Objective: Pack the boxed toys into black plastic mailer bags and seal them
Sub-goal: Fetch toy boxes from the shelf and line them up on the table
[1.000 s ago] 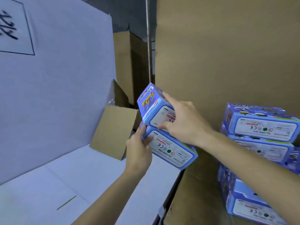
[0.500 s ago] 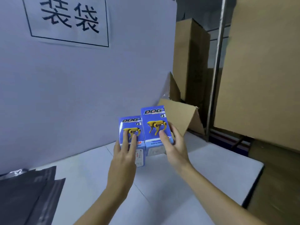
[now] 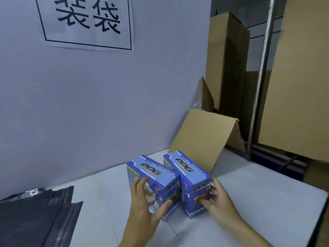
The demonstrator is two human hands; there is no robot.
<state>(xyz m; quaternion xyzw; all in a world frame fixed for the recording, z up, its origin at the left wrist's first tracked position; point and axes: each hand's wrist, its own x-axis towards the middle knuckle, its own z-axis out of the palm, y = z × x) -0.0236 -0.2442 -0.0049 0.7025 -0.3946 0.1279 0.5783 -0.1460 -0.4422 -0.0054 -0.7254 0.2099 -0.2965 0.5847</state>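
In the head view, two blue toy boxes printed with "DOG" are sitting side by side on the white table (image 3: 258,202), near its middle, their long sides touching or almost touching. The left hand (image 3: 144,209) is wrapping around the left toy box (image 3: 151,175): its fingers (image 3: 140,186) are curling over the box's left side while the thumb is pressing against the near end face, so this grip is closing on the box. The right hand (image 3: 219,200) is holding the right toy box (image 3: 187,172) at its near right corner, fingers lying along the right side and the thumb bending onto the near face; the grip is a loose pinch around that corner. The motion blur is making the exact finger spread hard to tell.

A stack of black mailer bags (image 3: 35,216) is lying flat at the left edge of the table, well apart from the boxes. Behind the boxes a folded cardboard sheet (image 3: 201,139) is leaning against the pale wall (image 3: 106,104), which is carrying a paper sign (image 3: 87,22) with two large black characters. Tall brown cartons (image 3: 226,59) are standing at the right, beyond the table
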